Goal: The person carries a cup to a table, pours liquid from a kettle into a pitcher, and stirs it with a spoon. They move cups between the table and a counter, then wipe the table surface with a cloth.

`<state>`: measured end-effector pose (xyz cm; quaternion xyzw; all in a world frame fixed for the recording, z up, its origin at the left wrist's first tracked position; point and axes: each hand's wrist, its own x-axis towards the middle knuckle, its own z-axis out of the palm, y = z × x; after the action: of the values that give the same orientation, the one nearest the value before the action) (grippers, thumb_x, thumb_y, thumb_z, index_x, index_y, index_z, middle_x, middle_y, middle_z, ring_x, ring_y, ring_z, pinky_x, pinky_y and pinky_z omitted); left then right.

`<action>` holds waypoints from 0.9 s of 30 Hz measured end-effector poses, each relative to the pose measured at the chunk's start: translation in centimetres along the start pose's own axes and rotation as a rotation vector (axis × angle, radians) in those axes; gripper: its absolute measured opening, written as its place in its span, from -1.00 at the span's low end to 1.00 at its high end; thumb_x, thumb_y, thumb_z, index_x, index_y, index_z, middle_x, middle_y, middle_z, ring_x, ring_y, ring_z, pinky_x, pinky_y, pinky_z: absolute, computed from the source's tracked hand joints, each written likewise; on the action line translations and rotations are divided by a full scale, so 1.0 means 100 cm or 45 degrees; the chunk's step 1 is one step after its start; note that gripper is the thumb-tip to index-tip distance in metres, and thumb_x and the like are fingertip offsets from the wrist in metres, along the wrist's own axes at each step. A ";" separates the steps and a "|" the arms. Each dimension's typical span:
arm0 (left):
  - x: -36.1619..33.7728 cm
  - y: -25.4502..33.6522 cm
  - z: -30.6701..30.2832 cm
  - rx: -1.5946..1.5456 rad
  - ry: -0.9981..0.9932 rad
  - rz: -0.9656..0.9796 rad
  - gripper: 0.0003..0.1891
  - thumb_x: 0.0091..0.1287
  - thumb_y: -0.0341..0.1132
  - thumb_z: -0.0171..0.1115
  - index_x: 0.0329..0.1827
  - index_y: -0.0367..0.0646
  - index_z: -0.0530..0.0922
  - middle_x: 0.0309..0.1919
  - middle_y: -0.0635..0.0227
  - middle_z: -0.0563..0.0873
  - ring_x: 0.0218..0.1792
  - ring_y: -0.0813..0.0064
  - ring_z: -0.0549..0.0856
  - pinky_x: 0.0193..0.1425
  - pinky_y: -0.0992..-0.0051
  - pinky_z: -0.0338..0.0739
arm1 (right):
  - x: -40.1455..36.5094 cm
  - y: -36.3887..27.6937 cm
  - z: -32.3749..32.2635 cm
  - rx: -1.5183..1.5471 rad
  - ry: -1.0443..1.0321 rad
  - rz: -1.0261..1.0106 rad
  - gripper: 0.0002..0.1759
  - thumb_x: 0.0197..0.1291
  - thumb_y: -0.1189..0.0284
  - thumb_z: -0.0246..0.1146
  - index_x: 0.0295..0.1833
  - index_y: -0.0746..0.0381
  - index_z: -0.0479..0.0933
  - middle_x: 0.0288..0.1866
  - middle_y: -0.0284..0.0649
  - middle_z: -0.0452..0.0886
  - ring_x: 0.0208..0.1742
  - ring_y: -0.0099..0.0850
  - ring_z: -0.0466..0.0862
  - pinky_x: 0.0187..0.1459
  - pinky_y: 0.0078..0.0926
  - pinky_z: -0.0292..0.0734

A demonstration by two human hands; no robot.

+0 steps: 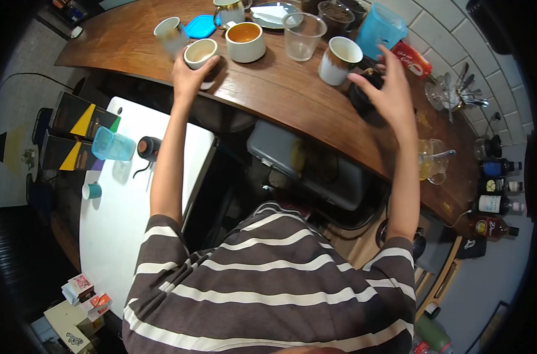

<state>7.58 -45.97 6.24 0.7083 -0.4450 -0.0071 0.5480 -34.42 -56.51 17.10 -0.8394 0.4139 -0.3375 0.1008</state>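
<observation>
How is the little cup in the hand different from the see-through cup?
The small cup is cream with a brown rim; the clear cup is see-through. The small cup is shorter, the clear cup taller. The left hand grips the small cup; nothing touches the clear cup. Both stand on the wooden counter.

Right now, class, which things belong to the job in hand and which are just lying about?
In hand: left hand around small cream cup; right hand open near black object, beside brown-rimmed mug.
Lying about: clear plastic cup, mug of orange liquid, blue lid, blue container, bottles.
</observation>
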 end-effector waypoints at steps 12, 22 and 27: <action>-0.001 0.008 -0.003 0.037 -0.080 -0.050 -0.17 0.10 0.03 0.65 0.30 -0.34 0.51 0.11 0.07 0.74 0.12 0.32 0.74 0.19 0.35 0.63 | 0.045 0.006 0.036 0.052 -0.218 -0.016 -0.09 0.03 0.00 0.57 0.31 0.42 0.47 0.19 0.18 0.65 0.29 0.03 0.64 0.30 -0.13 0.52; -0.001 -0.007 0.002 0.038 -0.055 0.026 -0.06 0.09 0.07 0.65 0.37 -0.41 0.43 0.18 -0.01 0.68 0.21 0.24 0.69 0.32 0.32 0.55 | 0.063 0.021 0.041 0.107 -0.271 -0.056 -0.10 0.03 0.03 0.58 0.34 0.38 0.44 0.23 0.13 0.65 0.28 -0.01 0.65 0.29 -0.15 0.55; -0.010 0.003 -0.001 0.196 0.008 0.008 0.16 0.01 0.19 0.65 0.47 -0.51 0.30 0.34 -0.18 0.50 0.37 0.02 0.54 0.45 0.20 0.44 | 0.059 0.023 0.043 0.142 -0.261 -0.032 -0.05 0.01 0.02 0.60 0.38 0.35 0.42 0.25 0.14 0.64 0.31 0.00 0.63 0.31 -0.15 0.53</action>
<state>6.86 -45.26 6.01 0.7470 -0.4447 0.0309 0.4933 -30.52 -62.96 15.65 -0.8677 0.3715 -0.2736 0.1851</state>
